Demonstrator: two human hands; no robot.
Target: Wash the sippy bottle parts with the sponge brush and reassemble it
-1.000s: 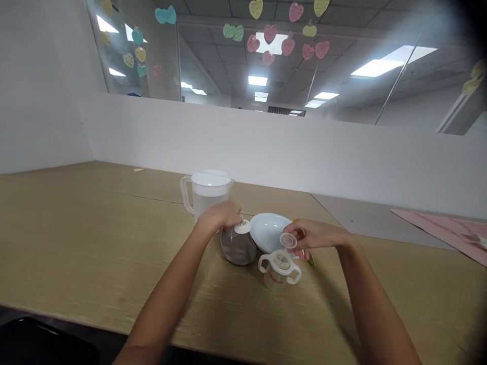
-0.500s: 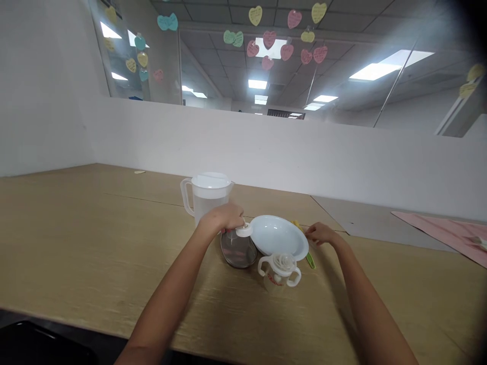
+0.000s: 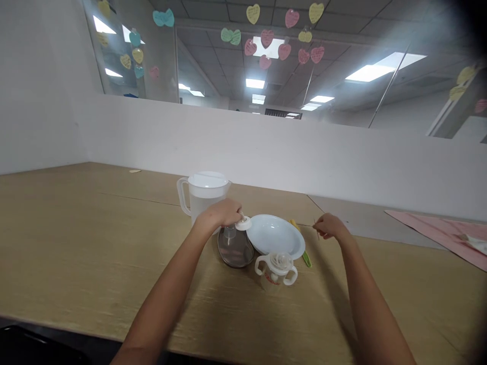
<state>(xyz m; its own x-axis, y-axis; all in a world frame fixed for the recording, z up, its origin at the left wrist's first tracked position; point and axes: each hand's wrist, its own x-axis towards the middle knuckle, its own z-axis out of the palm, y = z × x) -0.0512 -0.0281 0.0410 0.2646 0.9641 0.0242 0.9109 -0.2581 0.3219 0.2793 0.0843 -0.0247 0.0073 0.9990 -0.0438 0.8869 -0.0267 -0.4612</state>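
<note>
My left hand (image 3: 224, 212) is closed on a small white round cap (image 3: 243, 223), above the dark oval metal tray (image 3: 235, 249). A small clear piece (image 3: 230, 232) shows under that hand; whether it belongs to the cap I cannot tell. My right hand (image 3: 327, 226) pinches a thin pale stick (image 3: 316, 230), raised above the table to the right of the white oval bowl (image 3: 274, 234). In front of the bowl stands a clear cup with two white handles (image 3: 276, 271). A yellow and green strip-like utensil (image 3: 306, 259) lies partly hidden behind the bowl's right edge.
A translucent white pitcher (image 3: 207, 192) stands behind my left hand. At the right a pink cloth (image 3: 429, 228) lies over a grey mat (image 3: 353, 218), with a white item on it. A white wall (image 3: 266, 147) borders the wooden table (image 3: 95, 243) at the back.
My right hand has lifted away from the bowl's right edge, a little up and to the right, and the thin stick now shows in its fingers. My left hand stays on the cap.
</note>
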